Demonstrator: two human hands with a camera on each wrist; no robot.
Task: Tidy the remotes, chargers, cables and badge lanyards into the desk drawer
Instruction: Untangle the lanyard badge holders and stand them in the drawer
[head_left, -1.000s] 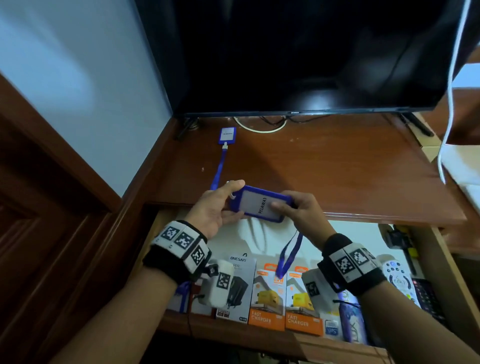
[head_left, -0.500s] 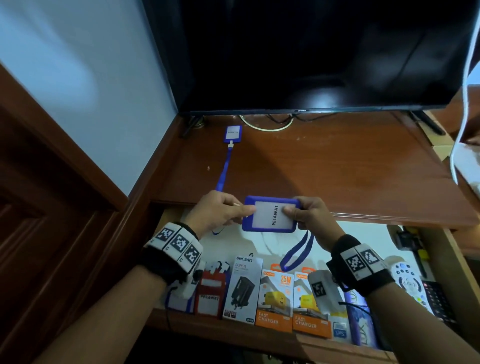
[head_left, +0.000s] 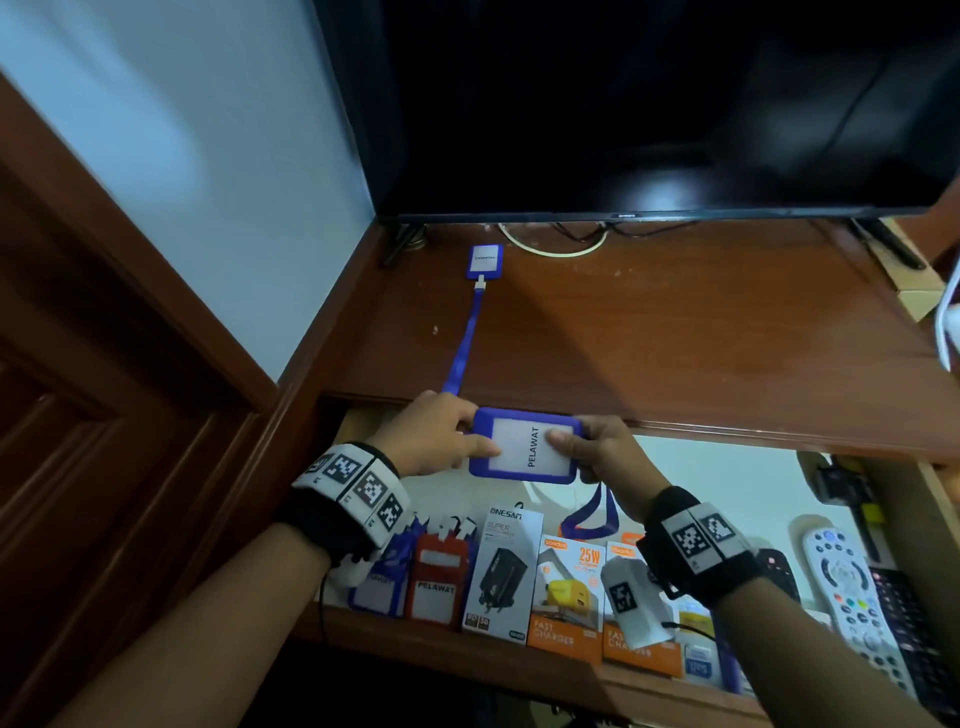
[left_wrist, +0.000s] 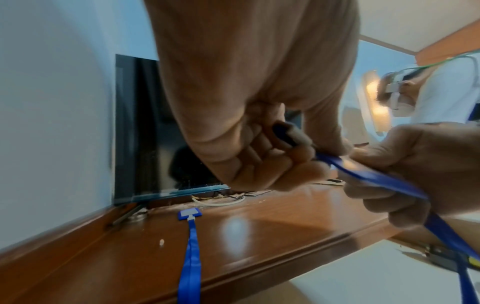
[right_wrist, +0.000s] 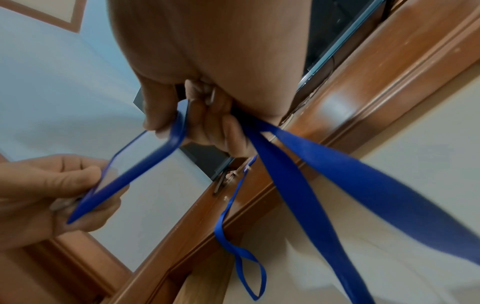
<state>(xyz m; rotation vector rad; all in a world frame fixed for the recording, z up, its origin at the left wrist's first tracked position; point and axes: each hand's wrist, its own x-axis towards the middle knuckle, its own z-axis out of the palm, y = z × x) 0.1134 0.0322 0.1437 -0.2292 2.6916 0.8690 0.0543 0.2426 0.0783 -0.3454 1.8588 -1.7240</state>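
Both hands hold a blue badge holder (head_left: 524, 446) marked PELAWAT flat above the open drawer (head_left: 519, 660), at the desk's front edge. My left hand (head_left: 441, 441) pinches its left end, my right hand (head_left: 597, 452) its right end. Its blue lanyard (head_left: 592, 519) hangs down from under the right hand into the drawer. In the wrist views the holder (right_wrist: 135, 168) shows edge-on between the two hands, with the strap (right_wrist: 311, 185) trailing away. A second blue badge (head_left: 485, 258) lies on the desk top, and its lanyard (head_left: 465, 343) runs forward over the edge.
The drawer holds upright charger boxes (head_left: 566, 592), a red badge holder (head_left: 441, 582) and remotes (head_left: 841, 587) at the right. A black TV (head_left: 649, 104) stands at the back of the wooden desk (head_left: 701, 322), with cables (head_left: 550, 241) under it. A wall is at the left.
The badge holder has come down and forward from over the desk top to over the drawer, turning level. Both hands kept hold of it, and the lanyard swung with it.
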